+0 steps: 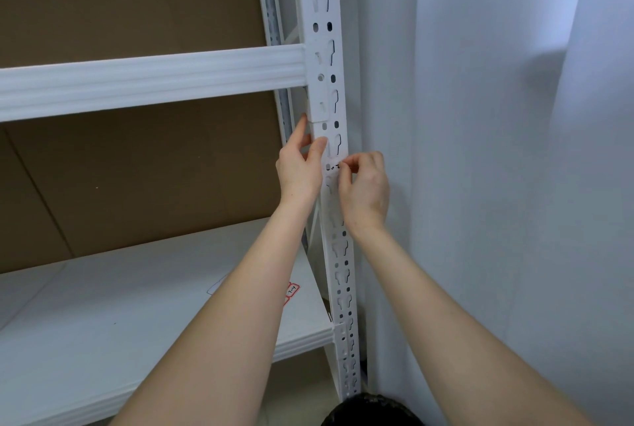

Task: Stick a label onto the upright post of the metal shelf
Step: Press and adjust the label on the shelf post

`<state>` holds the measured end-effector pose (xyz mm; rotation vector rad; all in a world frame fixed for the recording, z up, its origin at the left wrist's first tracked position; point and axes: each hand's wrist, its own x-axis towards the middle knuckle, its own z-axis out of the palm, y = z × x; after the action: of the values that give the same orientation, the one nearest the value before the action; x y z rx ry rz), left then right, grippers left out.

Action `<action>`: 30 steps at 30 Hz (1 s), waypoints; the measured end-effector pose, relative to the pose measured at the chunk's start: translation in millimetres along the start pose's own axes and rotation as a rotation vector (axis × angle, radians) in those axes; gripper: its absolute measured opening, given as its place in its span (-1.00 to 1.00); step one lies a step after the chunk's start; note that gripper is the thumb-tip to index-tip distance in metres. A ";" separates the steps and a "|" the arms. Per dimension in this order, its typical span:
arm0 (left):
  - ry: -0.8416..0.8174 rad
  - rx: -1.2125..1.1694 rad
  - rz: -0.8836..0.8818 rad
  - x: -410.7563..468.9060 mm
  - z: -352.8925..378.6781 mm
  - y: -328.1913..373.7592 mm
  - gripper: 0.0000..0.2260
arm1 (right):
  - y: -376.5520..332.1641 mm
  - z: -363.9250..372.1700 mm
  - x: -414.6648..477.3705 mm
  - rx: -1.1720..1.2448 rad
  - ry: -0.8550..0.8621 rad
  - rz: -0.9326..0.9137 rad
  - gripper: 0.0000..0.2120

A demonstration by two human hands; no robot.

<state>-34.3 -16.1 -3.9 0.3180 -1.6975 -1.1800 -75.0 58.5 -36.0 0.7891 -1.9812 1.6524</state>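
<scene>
The white perforated upright post [326, 58] of the metal shelf runs from top to bottom at centre. A small white label [333, 167] with black handwriting lies against the post just below the upper beam. My left hand [300, 168] grips the post's left edge, thumb on its front face beside the label. My right hand [365, 185] has curled fingers, and its fingertips pinch the label's right end at the post's right edge. Much of the label is hidden by my fingers.
A white horizontal beam [151, 82] joins the post at the upper left. Below it lies a white shelf board [120, 340] carrying a red-edged label sheet [291, 291]. Brown cardboard [137, 171] backs the shelf. A pale wall [480, 151] stands close on the right.
</scene>
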 end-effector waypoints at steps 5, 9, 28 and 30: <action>0.001 0.011 0.003 0.5 -0.1 -0.4 -0.55 | 0.2 -0.8 -4.2 -0.001 -0.013 -0.005 -0.86; 0.003 0.007 -0.004 -0.2 -0.3 0.3 -0.55 | 0.2 -2.2 -8.1 0.013 -0.019 -0.005 -0.87; 0.000 0.015 -0.002 -3.0 -0.7 4.3 -0.56 | 11.0 -7.7 -18.3 0.060 -0.049 -0.050 -0.90; -0.004 0.026 -0.003 -3.2 -0.6 4.1 -0.56 | 9.8 -7.4 -17.8 0.074 -0.016 -0.067 -0.91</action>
<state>-31.1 -12.3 -2.4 0.3342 -1.7173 -1.1618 -68.6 69.5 -53.4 0.8880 -1.8928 1.6935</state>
